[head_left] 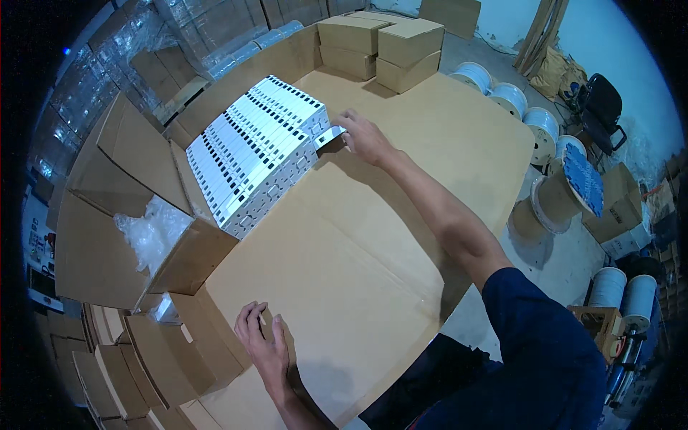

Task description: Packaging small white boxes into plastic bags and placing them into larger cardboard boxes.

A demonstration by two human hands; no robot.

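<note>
A worker's left hand [264, 342] lies flat, fingers spread and holding nothing, on the near edge of a cardboard-covered tabletop [373, 258]. Farther out, the right hand [362, 136] pinches a small white plastic unit [330, 137] at the far end of a long row of identical white units [258, 150] beside an open carton [122, 208] of plastic wrap. The unit looks light, rigid and smooth, best gripped by its narrow sides. Small closed boxes [383, 44] and cable spools [527, 115] lie beyond.

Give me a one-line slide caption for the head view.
Right hand holds a white piece at a row of white units; left hand rests on cardboard.
</note>
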